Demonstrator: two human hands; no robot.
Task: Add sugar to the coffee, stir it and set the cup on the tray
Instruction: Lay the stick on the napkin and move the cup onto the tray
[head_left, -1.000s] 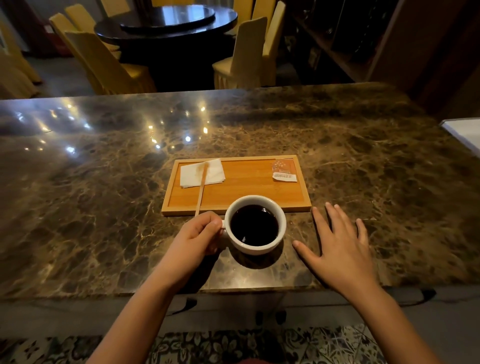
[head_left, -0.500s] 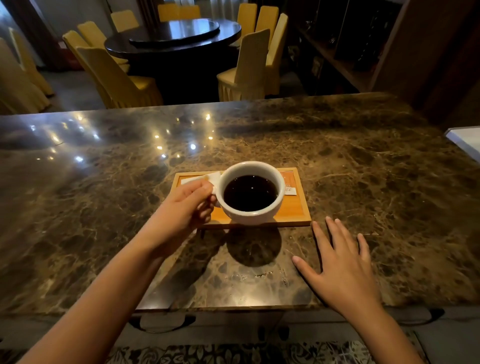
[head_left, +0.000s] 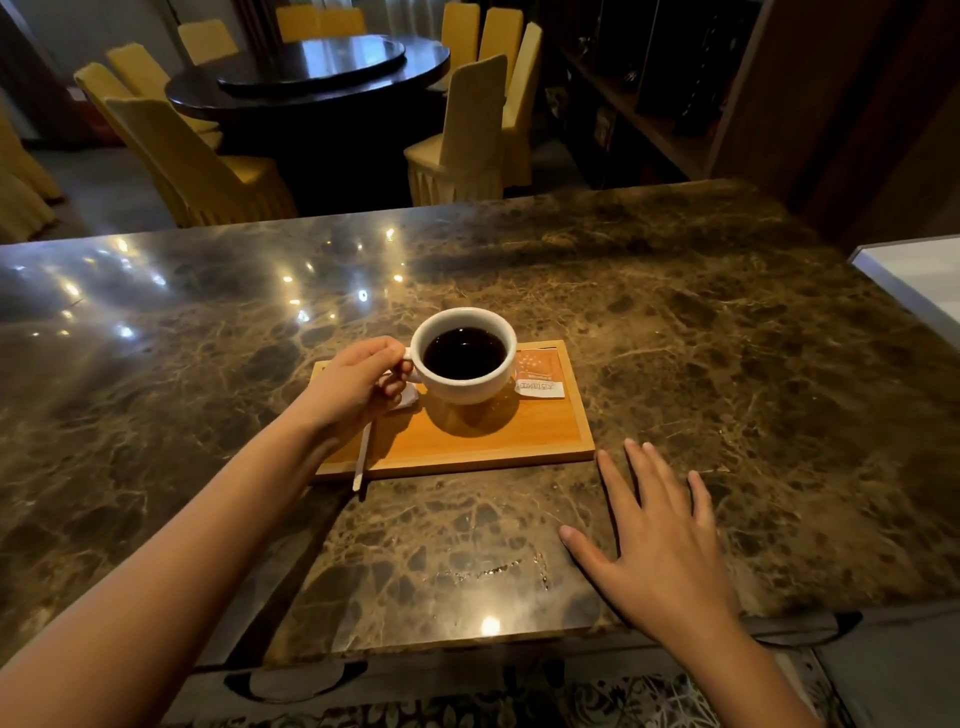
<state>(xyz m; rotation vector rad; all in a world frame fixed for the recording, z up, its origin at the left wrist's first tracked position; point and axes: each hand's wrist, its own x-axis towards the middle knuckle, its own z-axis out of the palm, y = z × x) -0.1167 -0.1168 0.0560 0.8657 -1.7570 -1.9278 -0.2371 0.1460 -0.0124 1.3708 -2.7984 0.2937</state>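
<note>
A white cup of black coffee (head_left: 464, 356) hangs just above the wooden tray (head_left: 498, 441), over its far middle, casting a shadow on the wood. My left hand (head_left: 358, 387) grips the cup's handle. An orange sugar packet (head_left: 540, 373) lies on the tray's far right, partly behind the cup. A stir stick (head_left: 362, 457) slants over the tray's near left edge. A white napkin (head_left: 408, 397) peeks out under my left hand. My right hand (head_left: 657, 540) lies flat on the marble counter (head_left: 727, 364), fingers spread, near the tray's right corner.
The counter's front edge runs just below my right wrist. A white surface (head_left: 919, 280) sits at the right edge. Beyond the counter stand a dark round table (head_left: 311, 73) and yellow covered chairs (head_left: 467, 135). Shelving (head_left: 649, 104) lines the back right.
My left hand lifted the cup from the counter in front of the tray and carried it forward over the tray. The right hand stayed flat on the counter.
</note>
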